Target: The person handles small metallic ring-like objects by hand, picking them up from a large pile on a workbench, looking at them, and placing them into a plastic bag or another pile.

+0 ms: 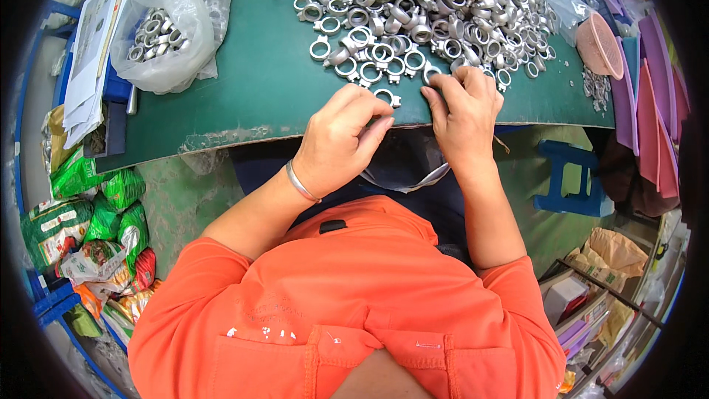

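Observation:
My left hand [341,135] is at the front edge of the green table, thumb and forefinger closed toward each other. Right beside its fingertips lies a small grey metal ring with a tab [387,97]; whether the fingers hold anything is hidden. My right hand [467,112] is bent over the table edge, its thumb and forefinger closed on another metal ring [431,72], which is partly covered by the fingers. Just beyond both hands spreads a large heap of similar metal rings [413,11], with several looser ones [369,72] along its near side.
A clear plastic bag of rings [159,44] stands on the green table [273,96] at left, beside papers [92,52]. At right are a pink basket [600,44], small metal pieces [597,89] and a blue stool [572,179] below. Colourful packages [103,229] are piled at lower left.

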`<state>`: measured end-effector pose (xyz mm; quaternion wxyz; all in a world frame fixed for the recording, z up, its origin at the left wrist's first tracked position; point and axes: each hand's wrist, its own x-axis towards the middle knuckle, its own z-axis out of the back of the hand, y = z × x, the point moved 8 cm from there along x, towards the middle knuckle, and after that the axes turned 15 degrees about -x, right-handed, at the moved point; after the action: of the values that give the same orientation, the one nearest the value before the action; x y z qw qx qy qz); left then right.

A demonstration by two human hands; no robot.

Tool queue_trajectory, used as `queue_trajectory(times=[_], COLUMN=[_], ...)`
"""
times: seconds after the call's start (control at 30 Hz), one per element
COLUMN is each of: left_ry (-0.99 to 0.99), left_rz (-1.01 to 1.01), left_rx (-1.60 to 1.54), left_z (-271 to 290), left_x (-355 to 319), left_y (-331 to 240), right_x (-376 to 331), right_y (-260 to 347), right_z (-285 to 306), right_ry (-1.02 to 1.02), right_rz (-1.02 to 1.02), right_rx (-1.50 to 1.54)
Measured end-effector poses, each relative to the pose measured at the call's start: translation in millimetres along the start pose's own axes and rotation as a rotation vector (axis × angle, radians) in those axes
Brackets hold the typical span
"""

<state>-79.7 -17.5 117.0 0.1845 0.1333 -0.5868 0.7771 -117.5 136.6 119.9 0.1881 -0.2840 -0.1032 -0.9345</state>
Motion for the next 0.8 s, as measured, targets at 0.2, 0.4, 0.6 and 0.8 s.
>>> queue_trajectory(times=[0.2, 0.4, 0.6, 0.8], left_ry=[-0.047, -0.004, -0.530, -0.603], left_rz=[0.307, 0.392, -0.136, 0.060], left_rx=[-0.408, -0.667, -0.034, 0.744], left_z=[-2.6, -16.8, 122.9, 292.3], left_x=[-1.2, -6.6, 13.2, 14.1], left_y=[26.4, 30.9, -10.1, 7.7], right_x=[-18.0, -23.9, -8.4, -2.6], right_y=[0.8, 25.4, -9.7, 0.4], right_z=[3.0, 18.2, 14.0, 5.0], right_ry=[0.017, -0.065, -0.074, 0.047], right_rz=[-0.098, 0.037, -0.017, 0.064], right_rx=[0.509, 0.706, 0.253, 0.215])
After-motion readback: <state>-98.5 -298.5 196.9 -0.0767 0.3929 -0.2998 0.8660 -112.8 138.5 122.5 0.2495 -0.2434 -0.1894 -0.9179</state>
